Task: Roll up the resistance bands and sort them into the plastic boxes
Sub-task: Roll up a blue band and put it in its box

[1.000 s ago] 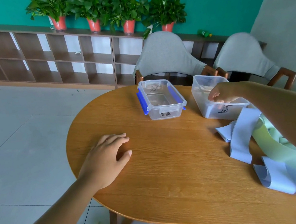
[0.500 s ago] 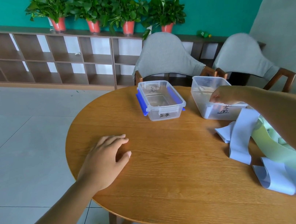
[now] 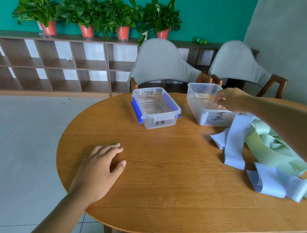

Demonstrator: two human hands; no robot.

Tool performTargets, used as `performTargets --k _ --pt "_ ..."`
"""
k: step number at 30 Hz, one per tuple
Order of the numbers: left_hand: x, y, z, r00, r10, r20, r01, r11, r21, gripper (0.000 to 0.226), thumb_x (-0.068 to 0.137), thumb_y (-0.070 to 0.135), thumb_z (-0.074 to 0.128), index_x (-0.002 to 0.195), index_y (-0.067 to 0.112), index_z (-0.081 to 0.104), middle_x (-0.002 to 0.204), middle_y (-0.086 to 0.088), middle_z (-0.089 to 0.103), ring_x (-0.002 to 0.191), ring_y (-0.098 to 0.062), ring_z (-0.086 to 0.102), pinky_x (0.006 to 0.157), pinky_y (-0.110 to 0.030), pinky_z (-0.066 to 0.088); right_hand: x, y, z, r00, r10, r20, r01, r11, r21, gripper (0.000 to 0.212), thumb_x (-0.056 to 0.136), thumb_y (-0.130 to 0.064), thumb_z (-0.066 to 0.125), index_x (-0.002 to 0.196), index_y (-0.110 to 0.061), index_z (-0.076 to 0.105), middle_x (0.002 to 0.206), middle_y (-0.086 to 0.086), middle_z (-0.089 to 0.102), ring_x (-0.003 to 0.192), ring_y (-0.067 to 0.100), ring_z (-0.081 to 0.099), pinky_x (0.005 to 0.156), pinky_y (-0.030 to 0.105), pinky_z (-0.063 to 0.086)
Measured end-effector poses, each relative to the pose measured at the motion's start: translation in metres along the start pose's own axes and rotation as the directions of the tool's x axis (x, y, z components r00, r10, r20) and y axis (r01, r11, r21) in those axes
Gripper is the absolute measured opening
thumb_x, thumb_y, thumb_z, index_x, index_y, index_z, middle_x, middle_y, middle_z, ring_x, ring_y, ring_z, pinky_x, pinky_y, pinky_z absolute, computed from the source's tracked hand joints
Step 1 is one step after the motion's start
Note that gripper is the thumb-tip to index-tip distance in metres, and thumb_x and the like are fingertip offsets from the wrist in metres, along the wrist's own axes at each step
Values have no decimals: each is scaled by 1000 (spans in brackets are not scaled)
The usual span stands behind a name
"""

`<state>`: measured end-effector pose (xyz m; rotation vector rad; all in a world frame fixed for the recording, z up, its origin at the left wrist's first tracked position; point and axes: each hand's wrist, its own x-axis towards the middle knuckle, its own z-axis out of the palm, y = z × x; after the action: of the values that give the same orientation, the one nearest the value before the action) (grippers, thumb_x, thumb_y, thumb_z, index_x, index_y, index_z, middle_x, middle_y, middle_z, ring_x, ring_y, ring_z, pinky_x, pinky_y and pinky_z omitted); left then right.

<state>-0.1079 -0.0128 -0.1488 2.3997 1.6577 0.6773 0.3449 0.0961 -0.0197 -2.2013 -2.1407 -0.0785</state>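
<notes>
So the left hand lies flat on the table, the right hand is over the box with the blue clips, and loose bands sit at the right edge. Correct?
Not quite. In the head view the right hand is over the clipless box, not the box with blue clips. The left hand does lie on the table, and the loose bands sit at the right.

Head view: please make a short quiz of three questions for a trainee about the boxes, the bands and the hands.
1. True or false: the box with blue clips stands left of the taller clear box.
2. Which hand lies flat on the table? A) left hand B) right hand
3. Fill in: the loose bands are pale blue bands and pale ____ bands.

Key: 1 true; 2 A; 3 green.
</notes>
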Motion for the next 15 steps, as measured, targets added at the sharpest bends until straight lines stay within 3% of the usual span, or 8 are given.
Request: performTargets --k 2,6,11,15 --pt "-1 1 0 1000 4 -5 -4 1000 -7 48 98 56 44 142 39 49 148 29 41 141 4 28 110 -36 39 -7 10 -6 996 54 -70 -51 998 36 21 98 -19 52 93 -21 72 100 7 71 86 27 65 77 36 55" --pt "-2 2 -1 1000 3 -5 -3 1000 -9 47 98 54 45 143 39 49 149 28 41 141 3 28 109 -35 38 -29 24 -16 984 128 -122 -125 992 27 17 95 -20 54 91 -20 71 95 6 70 87 27 63 78 36 53" --pt "-2 2 -1 1000 3 1 -3 1000 -14 48 99 54 45 144 38 49 150 26 41 142 1 29 110 -36 38 -55 40 -15 985 164 -51 -166 985 -49 13 92 -25 57 84 -26 67 94 6 72 89 28 65 83 41 57" --pt "-1 2 -1 1000 -2 8 2 1000 -17 48 99 54 44 144 38 48 151 25 40 142 0 29 110 -36 39 -67 56 -7 987 157 27 -151 978 -143 9 89 -43 65 91 -35 67 101 -2 71 87 19 64 80 33 55"
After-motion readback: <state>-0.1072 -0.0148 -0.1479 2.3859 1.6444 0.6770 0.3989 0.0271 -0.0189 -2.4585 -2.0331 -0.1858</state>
